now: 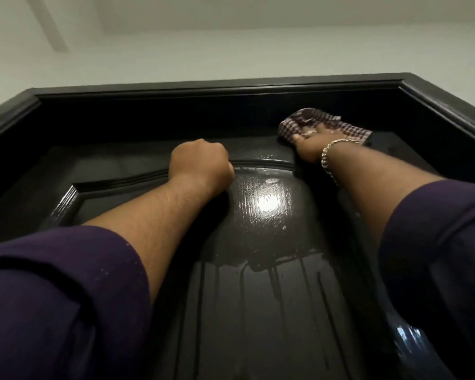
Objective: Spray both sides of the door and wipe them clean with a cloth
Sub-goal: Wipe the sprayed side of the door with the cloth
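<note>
— Head view: where's the cloth (324,123)?
— Far right on the wet black door (258,297), pressed under the right hand (307,148). Left hand (200,163) fisted, holding nothing. No writing visible.

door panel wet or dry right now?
Wet. The door panel shows a glossy film with drip streaks running down below it. The right hand presses the cloth near the top edge.
</note>
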